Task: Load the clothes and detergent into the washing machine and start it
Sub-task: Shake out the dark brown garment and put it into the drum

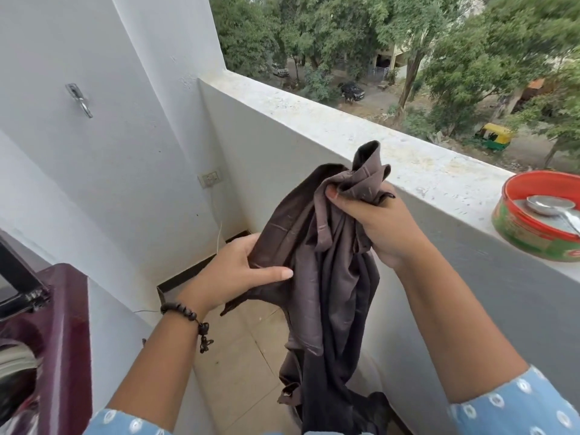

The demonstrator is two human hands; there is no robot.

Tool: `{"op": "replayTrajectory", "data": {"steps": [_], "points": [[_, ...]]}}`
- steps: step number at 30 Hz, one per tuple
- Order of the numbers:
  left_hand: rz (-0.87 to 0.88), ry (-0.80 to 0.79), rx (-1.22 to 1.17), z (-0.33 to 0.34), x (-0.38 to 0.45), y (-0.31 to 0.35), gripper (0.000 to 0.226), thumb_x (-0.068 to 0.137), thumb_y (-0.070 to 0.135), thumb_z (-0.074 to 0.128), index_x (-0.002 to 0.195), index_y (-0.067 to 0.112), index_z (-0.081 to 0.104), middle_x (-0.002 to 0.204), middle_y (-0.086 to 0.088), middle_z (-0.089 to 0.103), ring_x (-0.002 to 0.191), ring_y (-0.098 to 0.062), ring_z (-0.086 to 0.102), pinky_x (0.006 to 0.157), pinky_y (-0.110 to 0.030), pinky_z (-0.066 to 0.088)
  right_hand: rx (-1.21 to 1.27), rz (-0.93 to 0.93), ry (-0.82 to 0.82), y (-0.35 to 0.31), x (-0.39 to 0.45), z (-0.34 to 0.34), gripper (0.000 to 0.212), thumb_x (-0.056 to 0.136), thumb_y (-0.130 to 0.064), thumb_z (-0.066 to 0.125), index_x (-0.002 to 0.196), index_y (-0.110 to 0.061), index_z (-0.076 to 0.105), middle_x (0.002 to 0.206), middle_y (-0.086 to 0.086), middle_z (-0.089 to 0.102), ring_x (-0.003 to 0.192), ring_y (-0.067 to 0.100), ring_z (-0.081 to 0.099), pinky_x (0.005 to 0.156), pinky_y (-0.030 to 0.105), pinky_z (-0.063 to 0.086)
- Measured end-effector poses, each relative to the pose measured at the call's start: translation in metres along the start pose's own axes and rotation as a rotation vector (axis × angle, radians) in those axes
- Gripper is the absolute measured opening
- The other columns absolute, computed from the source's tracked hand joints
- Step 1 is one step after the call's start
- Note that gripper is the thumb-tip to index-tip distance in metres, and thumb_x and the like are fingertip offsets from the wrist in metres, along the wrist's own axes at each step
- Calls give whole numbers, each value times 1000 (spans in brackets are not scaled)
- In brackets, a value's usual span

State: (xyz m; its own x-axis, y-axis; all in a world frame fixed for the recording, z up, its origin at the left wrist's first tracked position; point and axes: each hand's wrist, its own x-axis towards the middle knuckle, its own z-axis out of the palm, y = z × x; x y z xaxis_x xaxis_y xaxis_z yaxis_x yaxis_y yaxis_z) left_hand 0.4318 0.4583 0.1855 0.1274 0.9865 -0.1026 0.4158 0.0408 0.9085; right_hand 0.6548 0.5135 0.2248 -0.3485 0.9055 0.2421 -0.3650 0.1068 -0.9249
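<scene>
Holding up a brown garment point(317, 262) beside the balcony ledge point(376, 152), right hand point(373, 227) is bunching its top in curled fingers while left hand point(238, 271) is pinching a fold; washing machine point(62, 340) is sitting far left, and there's maybe detergent in the red tin point(533, 227) on the ledge.

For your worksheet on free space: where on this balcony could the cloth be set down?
Bare ledge runs from the wall corner to the red tin. Floor tiles left of the hanging brown cloth are bare. Crowded: the tin's end.
</scene>
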Motion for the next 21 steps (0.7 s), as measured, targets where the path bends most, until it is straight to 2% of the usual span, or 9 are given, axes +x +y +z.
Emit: {"op": "replayTrajectory", "data": {"steps": [5,9,11,13,14,16,18,20,21], "points": [[-27,160,-17,-11,-4,-22,12,83,21,77,95,23,76,98,2,77,93,-11,70,93,-44,55,-11,-73,45,-13,7,-10,35,90,4,60,69,-20,75,74,-2,73,75,10,71,70,22,56],[189,249,-184,-21,-1,-7,11,77,16,77,86,19,71,104,-9,70,99,-20,62,98,-46,46,-75,-88,-7,-4,5,-7,33,89,2,62,73,-23,76,79,-2,74,82,12,71,76,24,56],[275,212,-207,-11,4,5,28,72,21,78,97,24,65,122,-5,64,112,-19,62,100,-44,49,-143,-70,-96,6,3,4,21,89,-1,66,83,-18,76,87,4,75,88,18,72,80,31,57],[277,82,-253,6,10,17,75,66,20,87,130,26,49,137,-6,57,123,-17,58,100,-36,50,-227,-46,-181,16,0,22,14,85,-9,72,98,-8,72,99,13,73,96,23,71,86,37,56],[264,10,-269,14,14,20,100,63,23,90,146,19,35,142,-10,53,127,-18,56,101,-33,49,-281,-71,-188,20,0,29,24,81,-17,75,103,-11,70,106,15,70,102,22,68,88,36,54],[233,-71,-292,23,17,26,124,60,31,92,153,-2,17,144,-13,51,129,-16,55,98,-27,50,-471,-202,-164,21,3,34,36,75,-38,75,109,-36,63,126,7,57,122,20,55,101,39,45],[211,-95,-308,24,17,31,113,57,27,92,149,2,31,129,1,65,120,-10,61,90,-22,52,-710,-248,-149,17,8,30,52,71,-59,68,118,-55,46,146,-10,34,143,18,28,114,50,29],[245,-62,-282,27,18,38,80,58,9,92,130,19,58,113,8,73,110,-9,66,86,-22,53,-797,-171,-147,15,13,21,80,68,-71,65,137,-48,34,157,-15,18,150,14,10,118,54,19],[262,-23,-281,28,17,41,67,60,3,90,118,23,65,107,7,74,105,-10,68,84,-22,54,-722,-118,-160,15,15,18,93,67,-75,65,145,-44,26,159,-12,16,150,13,11,119,54,20]]}}
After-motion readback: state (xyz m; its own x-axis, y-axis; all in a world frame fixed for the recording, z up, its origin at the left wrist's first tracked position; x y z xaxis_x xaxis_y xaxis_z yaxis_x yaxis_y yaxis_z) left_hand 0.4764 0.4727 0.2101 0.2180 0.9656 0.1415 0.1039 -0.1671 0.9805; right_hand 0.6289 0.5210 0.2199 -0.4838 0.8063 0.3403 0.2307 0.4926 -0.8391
